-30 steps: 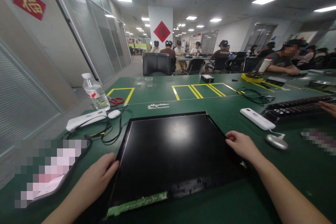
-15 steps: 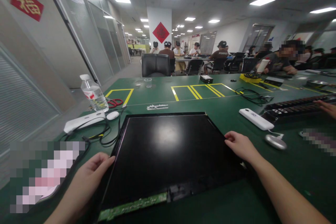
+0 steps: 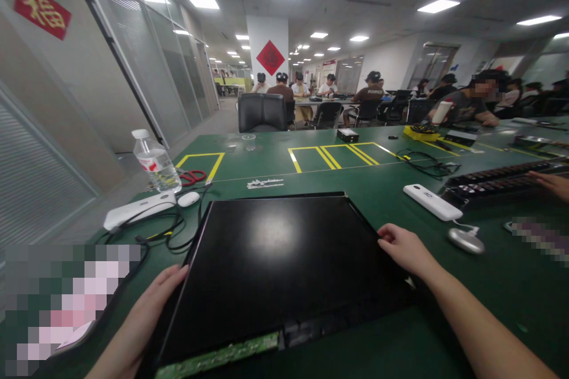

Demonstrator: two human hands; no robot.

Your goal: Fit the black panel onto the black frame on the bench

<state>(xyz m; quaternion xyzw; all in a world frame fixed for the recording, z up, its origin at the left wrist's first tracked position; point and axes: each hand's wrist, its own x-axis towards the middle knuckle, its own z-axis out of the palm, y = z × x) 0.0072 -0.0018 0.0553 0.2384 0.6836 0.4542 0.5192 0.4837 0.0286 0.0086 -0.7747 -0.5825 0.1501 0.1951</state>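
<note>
A black flat display panel [image 3: 284,272] lies in front of me, its glossy face up with a bright ceiling reflection in it. Along its near edge runs a green circuit board strip [image 3: 222,355]. At the left edge of the panel is my left hand [image 3: 155,302], thumb along the rim and the other fingers partly hidden beside or below it. My right hand [image 3: 404,246] pinches the right edge between thumb and fingers. Both hands hold the panel from opposite sides.
The green table [image 3: 249,169] carries a water bottle [image 3: 155,160], red-handled scissors [image 3: 193,176], black cables [image 3: 175,231], a white power bank [image 3: 432,202] and a silver mouse-like device [image 3: 466,241]. Another person's hand [image 3: 551,183] is at the right, near a black slotted part [image 3: 502,180].
The panel sits slightly further left and lower in view, its near left corner most. My left hand's fingers have straightened along the edge. My right hand keeps its pinch.
</note>
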